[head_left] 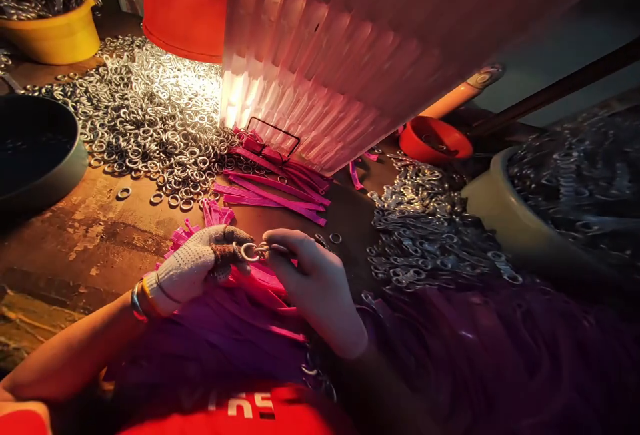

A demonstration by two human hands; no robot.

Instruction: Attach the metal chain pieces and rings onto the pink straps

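My left hand [193, 268], gloved, pinches single metal ring [249, 252] at fingertips; bare right hand [313, 282] pinches small metal clasp [267, 247] against it, both raised just above worktop [75, 235] over lap, close under lamp light for view. Clasp shape unclear, likely hook. Pink straps [273, 192] fanned within reach, roughly dozen. Loose rings heaped in one pile [145, 115] left; clasps in one heap [425, 235] right. Two yellow bowls [55, 35], stock overflowing.

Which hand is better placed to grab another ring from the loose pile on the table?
Left, probably. The gloved left hand pinches the ring but sits on the side of the ring pile. The right hand lies farther from it, nearer the clip heap.
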